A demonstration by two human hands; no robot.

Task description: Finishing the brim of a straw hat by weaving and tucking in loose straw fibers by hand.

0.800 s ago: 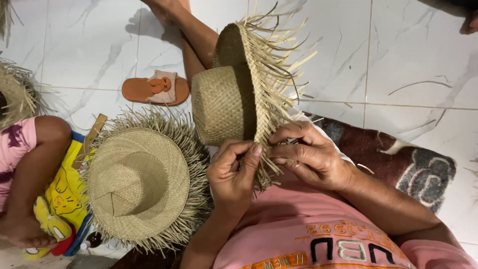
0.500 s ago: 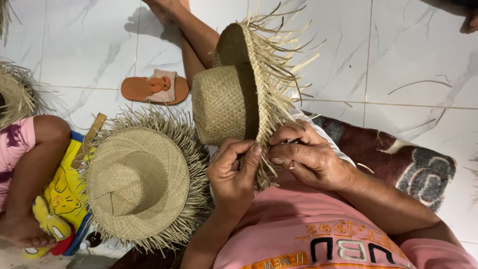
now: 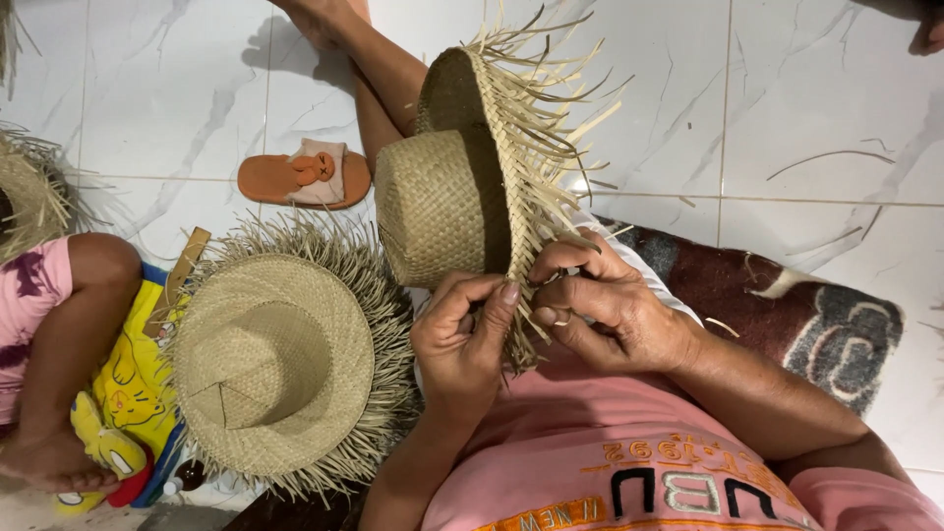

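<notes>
1. Since the earlier frames we see little change: the woven straw hat point(image 3: 462, 197) has tipped slightly, and both hands have stayed at the same spot on its brim.
2. Our left hand point(image 3: 467, 339) is curled, thumb and forefinger pinching loose straw ends at the lower brim edge.
3. Our right hand point(image 3: 605, 305) sits just beside it, touching it at the fingertips, its fingers pressed together on the same fringe.
4. The hat stands on edge directly above the two hands. Its crown points to the left-hand side, its hollow opening faces the right-hand side, and the brim's long axis runs from the hands away towards our bare leg point(image 3: 379, 74).
5. We cannot see into the hat's hollow from here.
6. A second straw hat point(image 3: 280, 369) lies flat, crown up, just left of the left hand, with a frayed fringe all round.
7. Beyond that hat, well apart from the hands, an orange sandal point(image 3: 303, 179) rests on the white tiled floor point(image 3: 816, 88).
8. A dark patterned mat point(image 3: 787, 305) lies under our right forearm.
9. A child's bent leg point(image 3: 74, 324) is at the far left.
</notes>
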